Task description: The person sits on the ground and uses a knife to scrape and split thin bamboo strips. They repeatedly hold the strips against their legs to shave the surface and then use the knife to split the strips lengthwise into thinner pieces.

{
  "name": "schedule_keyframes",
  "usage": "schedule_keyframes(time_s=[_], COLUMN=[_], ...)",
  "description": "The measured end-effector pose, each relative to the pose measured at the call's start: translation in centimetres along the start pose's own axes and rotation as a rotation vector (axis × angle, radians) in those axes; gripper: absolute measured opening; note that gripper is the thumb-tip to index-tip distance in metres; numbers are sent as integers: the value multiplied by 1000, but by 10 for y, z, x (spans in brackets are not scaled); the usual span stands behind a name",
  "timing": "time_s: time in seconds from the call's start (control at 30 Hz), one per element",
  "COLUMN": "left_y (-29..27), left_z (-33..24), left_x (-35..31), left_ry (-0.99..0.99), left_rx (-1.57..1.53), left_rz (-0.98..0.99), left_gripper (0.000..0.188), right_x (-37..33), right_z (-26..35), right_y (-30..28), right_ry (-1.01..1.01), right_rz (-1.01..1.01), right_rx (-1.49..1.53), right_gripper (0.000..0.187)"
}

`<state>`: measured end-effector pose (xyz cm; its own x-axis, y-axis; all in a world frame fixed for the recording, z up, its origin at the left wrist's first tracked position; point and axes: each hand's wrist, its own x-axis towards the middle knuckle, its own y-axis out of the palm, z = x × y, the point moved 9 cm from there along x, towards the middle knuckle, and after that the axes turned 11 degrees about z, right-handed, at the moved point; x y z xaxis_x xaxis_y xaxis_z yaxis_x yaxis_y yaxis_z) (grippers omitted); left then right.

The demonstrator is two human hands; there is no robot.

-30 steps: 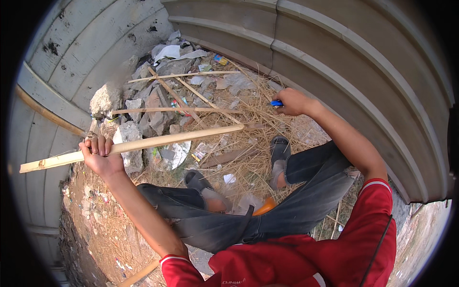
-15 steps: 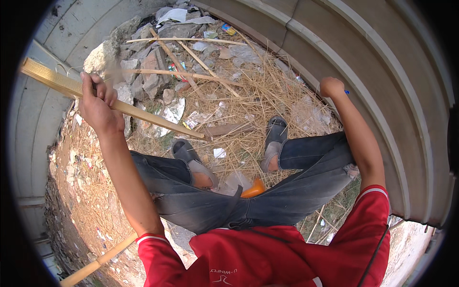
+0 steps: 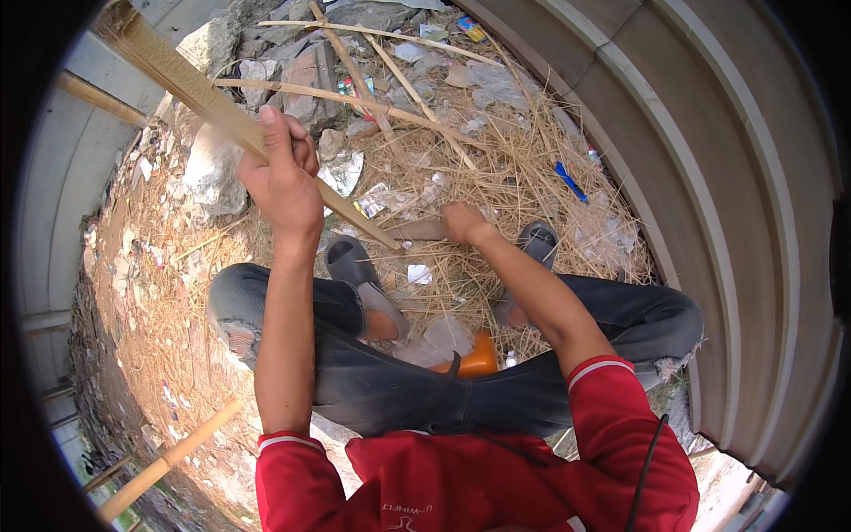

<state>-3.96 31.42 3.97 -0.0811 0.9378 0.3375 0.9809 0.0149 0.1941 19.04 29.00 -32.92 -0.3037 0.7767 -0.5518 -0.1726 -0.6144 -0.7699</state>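
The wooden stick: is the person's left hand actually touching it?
Touching. The head view shows the left hand wrapped around the wooden stick, fingers closed over it.

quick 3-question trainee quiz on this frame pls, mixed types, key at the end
1. True or false: the left hand grips the long wooden stick.
2. The right hand is down at: A) the blue object B) the flat wood piece on the straw C) the orange object.
3. Fill in: the stick's lower tip points toward the ____ sandal.

Key: 1 true; 2 B; 3 grey.
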Motion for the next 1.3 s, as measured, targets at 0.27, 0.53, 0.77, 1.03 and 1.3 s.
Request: schedule_keyframes(time_s=[0.27, 0.53, 0.77, 1.03, 1.3], left_y=[1, -2, -4, -3, 16], left_z=[15, 22, 23, 20, 20], left_x=[16, 20, 24, 17, 8], left_ry=[-6, -9, -17, 2, 44], left_rx=[-28, -25, -16, -34, -29], left_rz=[4, -14, -41, -16, -2], left_gripper=[44, 44, 45, 44, 42], right_x=[35, 51, 68, 18, 17], right_z=[8, 34, -32, -41, 3], right_y=[76, -2, 3, 34, 31], right_ry=[146, -124, 189, 58, 178], right_rz=[-145, -368, -46, 216, -70], right_rx=[-130, -447, -240, -314, -78], right_gripper=[38, 27, 41, 70, 82])
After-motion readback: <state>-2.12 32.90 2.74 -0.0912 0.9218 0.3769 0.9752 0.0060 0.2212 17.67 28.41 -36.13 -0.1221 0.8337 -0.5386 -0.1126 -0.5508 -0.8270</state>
